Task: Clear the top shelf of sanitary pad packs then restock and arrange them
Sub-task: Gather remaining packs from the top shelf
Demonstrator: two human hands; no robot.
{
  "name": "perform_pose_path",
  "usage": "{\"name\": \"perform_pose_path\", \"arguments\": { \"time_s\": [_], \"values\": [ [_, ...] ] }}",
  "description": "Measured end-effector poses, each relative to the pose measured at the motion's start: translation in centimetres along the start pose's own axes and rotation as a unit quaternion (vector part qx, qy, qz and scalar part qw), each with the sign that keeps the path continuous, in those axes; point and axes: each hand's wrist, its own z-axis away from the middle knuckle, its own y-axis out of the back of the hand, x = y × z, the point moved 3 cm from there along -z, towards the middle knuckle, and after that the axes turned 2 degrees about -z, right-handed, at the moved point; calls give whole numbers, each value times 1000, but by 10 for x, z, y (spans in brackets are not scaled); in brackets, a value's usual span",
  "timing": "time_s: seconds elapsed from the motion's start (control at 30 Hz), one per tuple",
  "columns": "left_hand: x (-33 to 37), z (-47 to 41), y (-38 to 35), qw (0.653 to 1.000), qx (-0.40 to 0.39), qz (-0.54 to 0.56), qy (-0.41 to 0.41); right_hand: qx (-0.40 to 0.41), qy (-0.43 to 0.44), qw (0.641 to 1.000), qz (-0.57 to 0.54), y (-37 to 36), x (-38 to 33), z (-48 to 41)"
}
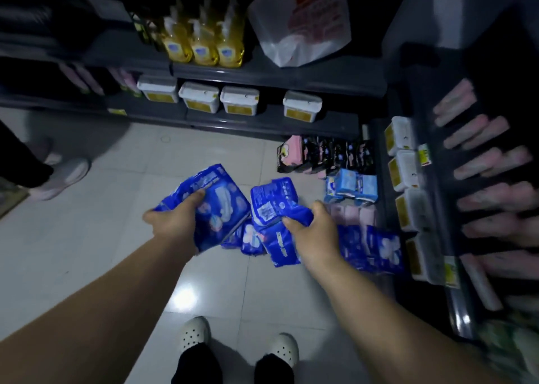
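Left hand: the left hand [175, 219] is reaching forward and down on a nearly straight arm. Its fingers and thumb are curling round the edge of a dark blue plastic pad pack with white pictures [214, 208], gripping it above the floor.
Right hand: the right hand [316, 232] is also stretching forward and down, with the thumb on top and the fingers bending under. It is gripping a dark blue plastic pad pack with a printed code [271, 205].
Second pack: another blue pack [281, 251] is hanging just below it and touching it. I cannot tell if the fingers are holding this one too.
Floor packs: more loose dark blue packs [248, 242] are lying on the pale tiled floor [87, 237] between the two hands, and a row of dark blue packs [376, 246] is lying beside the right wrist, near the base of the right shelf.
Corner piles: black and pink packs [329, 154], light blue packs [353, 185] and pale pink packs [354, 216] are sitting on the floor, one group next to the other.
Back shelf: yellow bottles [204, 42] and a white plastic bag [300, 25] are standing above white tubs with yellow labels [198, 100].
Right shelf: blurred pink packs [481, 165] are lying in rows.
Feet: white clogs with holes [195, 332] are standing on the tiles below the arms.
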Motion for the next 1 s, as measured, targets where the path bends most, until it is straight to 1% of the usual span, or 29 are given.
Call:
{"name": "perform_pose_path", "arguments": {
  "time_s": [0.2,0.37,0.5,0.63,0.7,0.73,0.77,0.8,0.83,0.87,0.9,0.93,0.97,1.0],
  "values": [
    [-55,-108,-9,993,44,62,89,-15,31,996,79,-109,59,-49],
    [-105,-203,-18,990,91,61,92,-34,24,991,130,-194,130,-92],
    [-150,-272,-37,988,99,64,96,-16,37,982,184,-238,181,-122],
    [-193,-315,-70,986,75,93,114,36,62,971,228,-254,219,-146],
    [-214,-333,-89,985,29,118,124,65,81,968,229,-259,236,-155],
    [-224,-340,-97,983,-5,126,133,74,94,966,231,-261,245,-159],
    [-234,-348,-104,983,-40,110,143,74,110,962,240,-264,253,-161],
    [-243,-354,-109,985,-65,61,149,57,123,955,266,-267,262,-162],
    [-251,-360,-111,986,-81,-3,145,21,125,941,314,-272,271,-162],
    [-257,-366,-113,986,-87,-69,122,-29,112,921,373,-275,279,-162],
    [-261,-371,-115,985,-86,-124,87,-85,80,899,422,-277,289,-163],
    [-263,-375,-116,982,-84,-160,48,-122,51,883,451,-277,297,-163],
    [-262,-376,-117,980,-80,-182,14,-142,36,873,465,-276,301,-164],
    [-259,-376,-117,978,-73,-196,-12,-148,33,871,467,-275,302,-163]
  ]
}}
